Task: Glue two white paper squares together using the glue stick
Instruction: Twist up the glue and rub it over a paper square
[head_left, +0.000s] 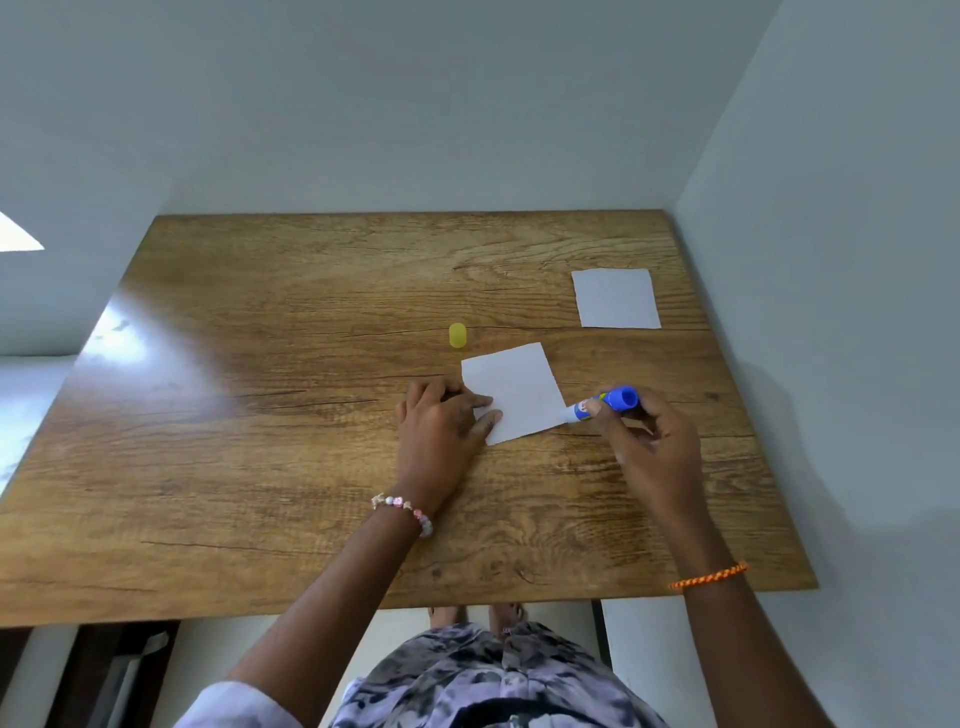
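Gluing the near paper square, centre of frame

My left hand (441, 423) presses fingers flat on the near paper square (511, 392); my right hand (647, 441) pinches the glue stick (605, 404), its tip at that square's right edge; beyond lies the yellow cap (457, 334); the second square (616, 298) sits upper right on the table (260, 415).

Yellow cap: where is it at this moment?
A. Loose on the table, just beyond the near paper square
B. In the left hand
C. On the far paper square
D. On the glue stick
A: the cap lies on the bare table beyond the near square, while the right hand holds the uncapped glue stick.
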